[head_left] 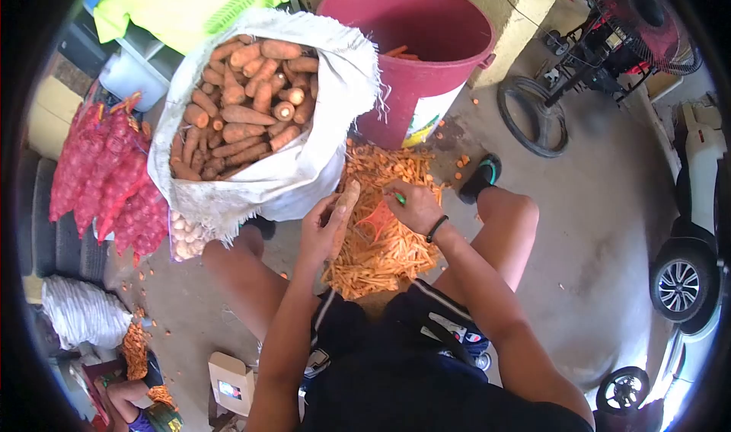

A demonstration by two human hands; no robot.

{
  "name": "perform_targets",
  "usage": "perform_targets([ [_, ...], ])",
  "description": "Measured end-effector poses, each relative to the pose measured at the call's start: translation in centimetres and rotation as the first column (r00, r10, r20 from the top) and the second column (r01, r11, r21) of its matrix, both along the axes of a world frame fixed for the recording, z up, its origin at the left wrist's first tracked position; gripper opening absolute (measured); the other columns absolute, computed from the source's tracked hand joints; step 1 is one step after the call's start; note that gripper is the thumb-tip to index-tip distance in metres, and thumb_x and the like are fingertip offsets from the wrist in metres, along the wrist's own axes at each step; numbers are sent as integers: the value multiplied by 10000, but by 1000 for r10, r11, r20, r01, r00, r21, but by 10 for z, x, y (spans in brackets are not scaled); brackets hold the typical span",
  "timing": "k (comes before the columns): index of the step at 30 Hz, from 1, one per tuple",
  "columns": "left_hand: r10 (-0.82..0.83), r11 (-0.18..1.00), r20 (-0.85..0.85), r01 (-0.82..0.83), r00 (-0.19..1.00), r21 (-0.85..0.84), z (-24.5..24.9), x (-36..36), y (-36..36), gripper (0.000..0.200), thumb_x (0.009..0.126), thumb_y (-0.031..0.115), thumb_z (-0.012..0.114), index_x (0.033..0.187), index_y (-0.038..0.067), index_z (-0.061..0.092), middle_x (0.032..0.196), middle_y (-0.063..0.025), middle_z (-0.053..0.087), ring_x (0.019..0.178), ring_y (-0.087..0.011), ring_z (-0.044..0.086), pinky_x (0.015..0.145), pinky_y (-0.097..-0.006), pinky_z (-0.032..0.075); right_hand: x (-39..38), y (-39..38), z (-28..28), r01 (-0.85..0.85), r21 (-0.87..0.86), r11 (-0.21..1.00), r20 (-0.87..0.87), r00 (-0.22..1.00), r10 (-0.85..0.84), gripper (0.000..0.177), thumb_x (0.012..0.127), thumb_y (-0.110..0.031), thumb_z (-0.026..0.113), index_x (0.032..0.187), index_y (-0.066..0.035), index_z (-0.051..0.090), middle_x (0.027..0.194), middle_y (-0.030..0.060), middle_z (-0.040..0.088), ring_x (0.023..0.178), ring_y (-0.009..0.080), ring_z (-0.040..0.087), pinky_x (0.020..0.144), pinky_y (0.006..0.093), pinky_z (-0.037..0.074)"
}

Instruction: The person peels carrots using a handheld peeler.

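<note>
My left hand (pixel 321 230) is wrapped around an unpeeled carrot (pixel 347 206), held upright with its tip pointing away from me. Close on its right, my right hand (pixel 417 207) is closed on what looks like a peeler (pixel 375 221), with an orange frame and a bit of green showing at the fingers. Below both hands lies a large heap of carrot peelings (pixel 381 268) between my legs. Just beyond my left hand stands a white woven sack (pixel 304 180) with its mouth rolled open, full of whole carrots (pixel 247 116).
A dark red bin (pixel 381 104) with some carrots inside stands behind the heap. Red net bags of onions (pixel 103 173) and a bag of garlic (pixel 186 238) are at left. A fan (pixel 647 20) and car wheel (pixel 678 290) are at right. Another person's leg (pixel 126 398) shows lower left.
</note>
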State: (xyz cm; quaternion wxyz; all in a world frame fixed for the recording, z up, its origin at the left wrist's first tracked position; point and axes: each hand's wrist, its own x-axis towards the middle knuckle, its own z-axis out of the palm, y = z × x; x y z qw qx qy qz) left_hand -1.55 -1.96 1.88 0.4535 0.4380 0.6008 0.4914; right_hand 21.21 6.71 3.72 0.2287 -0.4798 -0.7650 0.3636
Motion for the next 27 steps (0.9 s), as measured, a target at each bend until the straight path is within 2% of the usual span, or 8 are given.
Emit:
perform_targets([
  [4,-86,986,-348,129,934,104,-5,7,-7,338,919,164,728,1202,-3,651,1004,-91,718,900,-140,662,810,-293,528,-10,-8,0,-73,-6,997,-5,997,73,222,890,-206,654,1049,-51,650,891,233,689,846,415,678,747,476,543],
  [7,-104,966,-407,189,907,174,-3,9,-3,346,902,144,740,1193,-19,649,977,-102,723,893,-139,667,810,-302,531,-16,-11,2,-87,-16,996,54,995,88,217,887,-194,648,1040,-42,628,881,240,681,842,424,671,742,485,538],
  [10,-106,973,-398,178,911,150,-4,11,-2,391,862,222,780,1152,-16,667,1048,-182,713,943,-294,700,841,-360,539,-15,-8,-4,-119,7,993,67,991,119,210,888,-186,639,1030,-34,609,874,246,675,833,430,667,734,489,534],
  [13,-96,943,-381,207,920,260,-7,10,-5,341,893,126,744,1186,-24,653,989,-103,727,881,-139,670,793,-295,529,-15,-9,-10,-146,-30,989,92,985,148,245,877,-207,646,1045,-33,607,889,251,678,848,435,664,750,492,533],
  [18,-139,988,-51,142,989,61,-4,7,-7,350,942,204,707,1210,-12,649,1043,-90,711,916,-147,662,812,-296,530,0,11,-81,-222,-172,960,391,879,274,402,847,-364,684,1091,-46,652,934,228,707,898,411,681,815,474,531],
  [20,-41,993,238,65,970,-96,-19,-2,0,387,971,262,678,1251,-1,629,1087,-87,696,940,-163,662,833,-307,537,3,16,-66,-276,-245,929,345,871,350,451,837,-421,707,1094,-54,656,989,201,714,937,391,680,815,463,530],
  [22,184,951,576,3,796,-309,-32,-12,1,415,1010,278,621,1322,6,586,1144,-78,673,953,-166,651,843,-306,536,3,19,-28,-305,-322,896,286,871,399,625,775,-435,800,1206,-18,624,1128,210,687,1029,357,672,881,430,528],
  [27,140,967,736,68,662,-245,-34,-6,10,474,1054,271,521,1454,28,444,1311,-116,594,1105,-196,632,924,-339,545,-8,-3,-9,-201,-89,976,-202,963,180,591,660,-325,944,1077,-36,641,944,103,666,865,203,643,789,344,523],
])
